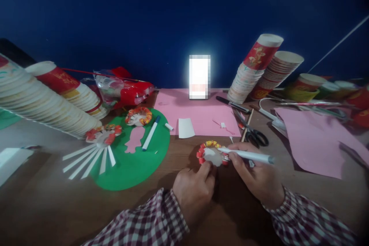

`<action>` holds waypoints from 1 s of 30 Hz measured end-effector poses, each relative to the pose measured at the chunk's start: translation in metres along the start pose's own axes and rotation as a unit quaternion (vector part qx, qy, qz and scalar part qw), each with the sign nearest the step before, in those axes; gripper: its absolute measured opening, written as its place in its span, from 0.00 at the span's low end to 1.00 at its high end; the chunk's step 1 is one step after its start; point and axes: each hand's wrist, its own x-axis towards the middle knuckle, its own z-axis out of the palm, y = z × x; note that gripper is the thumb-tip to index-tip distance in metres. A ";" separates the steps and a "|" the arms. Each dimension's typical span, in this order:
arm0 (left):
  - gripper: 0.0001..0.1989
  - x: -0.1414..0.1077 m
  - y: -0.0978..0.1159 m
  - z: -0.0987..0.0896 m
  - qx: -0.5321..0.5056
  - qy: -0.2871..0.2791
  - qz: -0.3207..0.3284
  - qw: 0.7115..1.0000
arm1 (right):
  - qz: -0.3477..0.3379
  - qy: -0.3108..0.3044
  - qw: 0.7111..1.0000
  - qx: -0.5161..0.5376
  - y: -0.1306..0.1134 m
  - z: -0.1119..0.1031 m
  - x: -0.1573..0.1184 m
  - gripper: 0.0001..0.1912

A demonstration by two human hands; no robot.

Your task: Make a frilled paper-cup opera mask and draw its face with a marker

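Observation:
A cut paper cup (pixel 211 157), its red and gold rim curled into rolls, lies on the table in front of me. My left hand (pixel 194 188) is closed at its near edge, the fingertips pressing on it. In my right hand (pixel 258 177) is a white marker (pixel 250 155), held in a pinch. The marker's tip end reaches over the cup's curled rim. Whether the tip touches the paper I cannot tell. Behind my right hand lie black-handled scissors (pixel 256 136).
On the left, a green paper disc (pixel 129 173) bears a blue-capped marker (pixel 151 132), a pink cutout (pixel 135 139), a curled cup (pixel 138 116) and one with white strips (pixel 99 142). Stacks of paper cups (pixel 248 69) stand on both sides. Pink paper (pixel 170 103) lies behind.

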 end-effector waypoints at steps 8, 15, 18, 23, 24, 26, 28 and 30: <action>0.15 -0.001 -0.001 0.003 0.026 0.050 0.013 0.998 | -0.006 0.002 1.000 -0.004 0.001 0.002 0.003 0.06; 0.15 -0.002 0.000 0.007 0.043 0.075 0.016 0.996 | 0.001 -0.014 1.000 -0.006 0.002 0.003 0.001 0.07; 0.14 -0.001 0.000 0.006 0.033 0.068 0.012 0.997 | 0.002 -0.015 1.000 -0.011 0.003 0.003 0.001 0.07; 0.14 -0.001 0.000 0.005 0.026 0.068 0.016 0.997 | 0.002 -0.017 1.000 -0.003 0.003 0.004 0.002 0.07; 0.14 -0.001 0.000 0.005 0.026 0.067 0.014 0.997 | 0.004 -0.019 1.000 -0.001 0.004 0.004 0.002 0.07; 0.14 -0.001 0.000 0.006 0.024 0.066 0.009 0.997 | 0.007 -0.019 1.000 0.002 0.004 0.005 0.002 0.07; 0.14 -0.001 0.001 0.006 0.020 0.067 0.005 0.998 | 0.009 -0.021 1.000 0.005 0.005 0.005 0.001 0.07; 0.14 -0.001 0.001 0.005 0.013 0.064 0.002 0.998 | 0.009 -0.025 1.000 0.008 0.005 0.005 0.001 0.07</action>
